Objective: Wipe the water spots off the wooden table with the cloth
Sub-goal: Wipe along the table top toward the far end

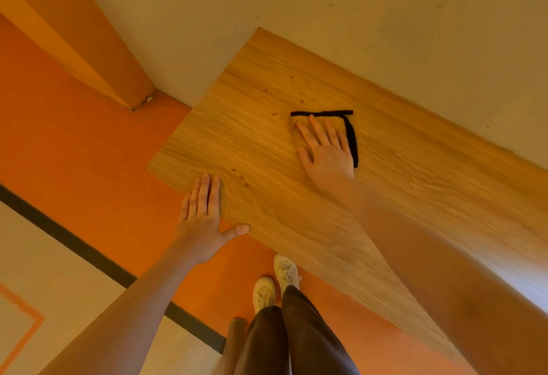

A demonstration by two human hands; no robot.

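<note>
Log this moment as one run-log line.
right hand flat on cloth | left hand braces table edge | water spots remain

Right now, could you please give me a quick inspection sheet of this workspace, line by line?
Surface: wooden table, light grain, set against the wall.
Job's things: cloth with a black edge lies flat on the table; water spots beyond it and more water spots near the left hand, not yet wiped.
Clutter: nothing seen.
Grippers: right hand presses flat on the cloth, fingers straight; left hand rests flat on the table's near edge.
Cables: nothing seen.
Surroundings: orange floor with a dark stripe; the person's white shoes beside the table.
</note>
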